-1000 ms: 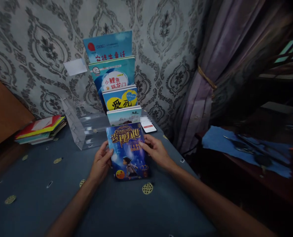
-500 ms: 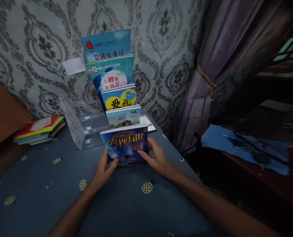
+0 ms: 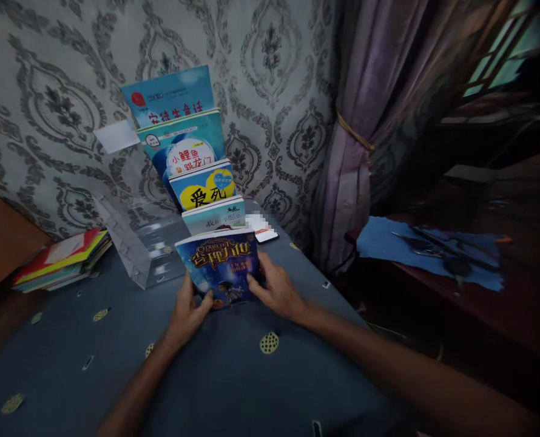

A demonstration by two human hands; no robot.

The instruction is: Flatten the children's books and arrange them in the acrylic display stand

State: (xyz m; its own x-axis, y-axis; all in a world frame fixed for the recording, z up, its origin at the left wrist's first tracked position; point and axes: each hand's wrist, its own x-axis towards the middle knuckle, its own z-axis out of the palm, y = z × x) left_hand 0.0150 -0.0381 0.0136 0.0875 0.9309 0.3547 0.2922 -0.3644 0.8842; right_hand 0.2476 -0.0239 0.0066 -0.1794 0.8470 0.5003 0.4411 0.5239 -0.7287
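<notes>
A dark blue storybook with gold lettering stands tilted at the front of a clear tiered book rack. My left hand grips its lower left edge, thumb on the cover. My right hand holds its lower right edge with fingers curled around it. Behind it, several other books rise in steps: a white-green one, a yellow-blue one, a teal one and a light blue one at the top.
A stack of colourful thin books lies at the left on the blue dotted tablecloth. A phone lies behind the rack. A tied purple curtain hangs at the right, beside a dark side table with a blue cloth.
The dark blue book was lying flat on the cloth; both hands have lifted it upright and moved it forward against the front of the rack. The view has shifted right.
</notes>
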